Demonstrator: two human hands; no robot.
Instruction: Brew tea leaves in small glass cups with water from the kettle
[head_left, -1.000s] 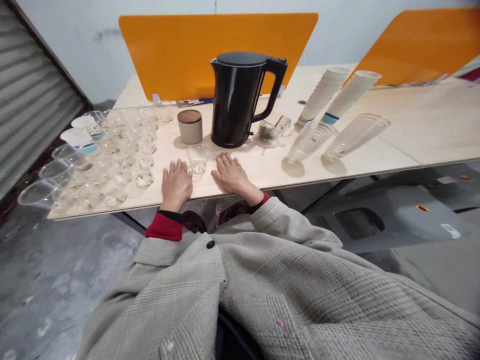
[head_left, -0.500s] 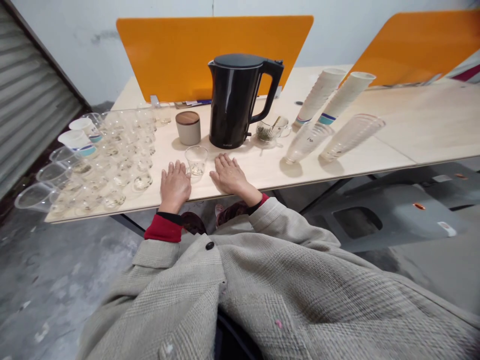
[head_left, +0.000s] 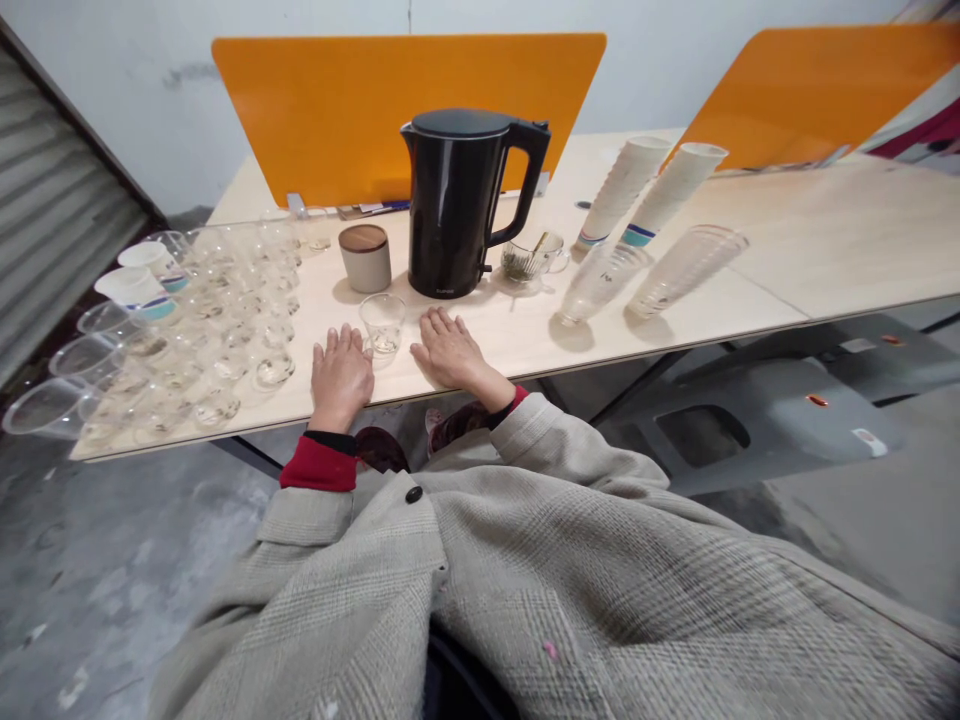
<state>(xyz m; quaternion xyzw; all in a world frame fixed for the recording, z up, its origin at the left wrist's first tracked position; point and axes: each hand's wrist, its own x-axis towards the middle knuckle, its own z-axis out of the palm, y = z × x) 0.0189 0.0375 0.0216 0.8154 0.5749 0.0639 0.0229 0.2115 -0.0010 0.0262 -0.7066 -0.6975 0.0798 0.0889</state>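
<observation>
My left hand [head_left: 342,375] lies flat on the wooden table [head_left: 480,340], fingers stretched out and holding nothing. Just to its right stands a clear plastic cup [head_left: 383,325] with a few dark bits at the bottom. On the cup's other side my right hand [head_left: 451,352] also rests flat, open, on the tabletop. Behind the hands is a black electric kettle [head_left: 459,205], its handle turned right. Left of the kettle sits a grey canister with a wooden lid [head_left: 366,262]. A glass cup [head_left: 534,260] with dark leaf-like bits and a spoon-like stick stands right of the kettle.
Many clear plastic cups [head_left: 217,350] crowd the table's left end, with two paper cups [head_left: 142,290] among them. Stacks of paper cups [head_left: 622,190] and clear cups [head_left: 690,270] stand at the right. An orange divider [head_left: 322,110] rises behind. Grey stools [head_left: 765,420] are below.
The whole view has shifted slightly, so the table and the things on it appear a little further left. Both hands stay flat on the table in the same places.
</observation>
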